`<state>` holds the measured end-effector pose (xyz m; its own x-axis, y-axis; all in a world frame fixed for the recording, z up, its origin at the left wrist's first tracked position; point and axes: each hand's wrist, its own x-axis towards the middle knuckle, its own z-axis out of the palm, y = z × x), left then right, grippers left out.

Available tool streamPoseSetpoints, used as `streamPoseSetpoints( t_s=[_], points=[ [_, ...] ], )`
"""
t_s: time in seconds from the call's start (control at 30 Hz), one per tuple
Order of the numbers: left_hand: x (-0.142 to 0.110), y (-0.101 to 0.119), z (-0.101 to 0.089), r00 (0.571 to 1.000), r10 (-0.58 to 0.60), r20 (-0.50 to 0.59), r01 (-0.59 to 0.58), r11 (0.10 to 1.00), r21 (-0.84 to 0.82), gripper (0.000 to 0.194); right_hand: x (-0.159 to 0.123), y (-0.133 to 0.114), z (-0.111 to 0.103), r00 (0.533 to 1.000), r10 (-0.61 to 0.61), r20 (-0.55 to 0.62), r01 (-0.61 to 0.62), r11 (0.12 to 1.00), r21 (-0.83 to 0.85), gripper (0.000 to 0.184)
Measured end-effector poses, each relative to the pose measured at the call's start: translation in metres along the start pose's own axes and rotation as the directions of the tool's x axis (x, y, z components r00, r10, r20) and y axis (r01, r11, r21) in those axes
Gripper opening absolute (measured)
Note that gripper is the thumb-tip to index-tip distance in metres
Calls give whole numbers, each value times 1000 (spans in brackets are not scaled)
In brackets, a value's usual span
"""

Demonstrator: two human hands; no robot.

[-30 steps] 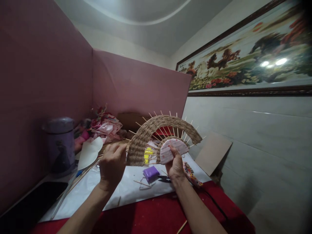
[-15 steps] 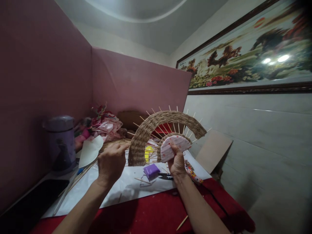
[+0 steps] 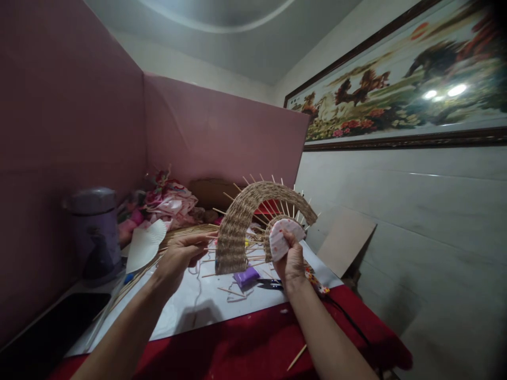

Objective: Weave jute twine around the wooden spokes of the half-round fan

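Observation:
A half-round woven fan (image 3: 233,232) of brown cord on thin wooden sticks is held up over the table, its stick ends poking out past the curved band. My right hand (image 3: 292,264) is closed on its base, thumb on the spotted pale fabric half-circle (image 3: 282,241). At the fan's left edge, my left hand (image 3: 180,256) has thumb and fingers pressed together by the stick tips; what they pinch is too small to tell. Below that hand, a thin strand (image 3: 199,285) trails over the white sheet (image 3: 170,316). Under the fan lie a purple packet (image 3: 246,276) and dark-bladed scissors (image 3: 270,284).
On the left stand a lilac flask (image 3: 97,237), a white pleated piece (image 3: 146,244) and a dark flat panel (image 3: 55,327). Pink fabric (image 3: 172,200) is heaped at the back. A loose stick (image 3: 297,358) rests on the red cloth (image 3: 237,348). A board (image 3: 346,240) leans at right.
The fan has turned, its woven band now looking narrower and its left edge farther right. My left hand's pointing finger has come together with the thumb near the stick tips.

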<state>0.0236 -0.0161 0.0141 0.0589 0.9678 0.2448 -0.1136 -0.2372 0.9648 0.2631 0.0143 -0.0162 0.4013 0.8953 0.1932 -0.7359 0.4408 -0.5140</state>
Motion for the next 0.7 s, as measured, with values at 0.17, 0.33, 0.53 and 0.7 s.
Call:
streamPoseSetpoints(
  t_s=[0.17,0.33,0.53,0.7],
  points=[
    [-6,-2,12,993,-73,89,83,990,-114,30,-1,2,2,998,53,-47,-51,998,37,18],
    [-5,-4,8,994,-50,96,71,970,-232,25,-1,0,3,997,59,-52,-57,998,36,20],
    [-6,-3,8,991,-5,136,47,951,-306,29,-1,-2,4,995,59,-83,-57,998,29,18],
    [-4,-6,8,1000,7,20,-2,975,-222,30,-1,-2,4,999,-19,-34,18,1000,-22,19]
  ],
)
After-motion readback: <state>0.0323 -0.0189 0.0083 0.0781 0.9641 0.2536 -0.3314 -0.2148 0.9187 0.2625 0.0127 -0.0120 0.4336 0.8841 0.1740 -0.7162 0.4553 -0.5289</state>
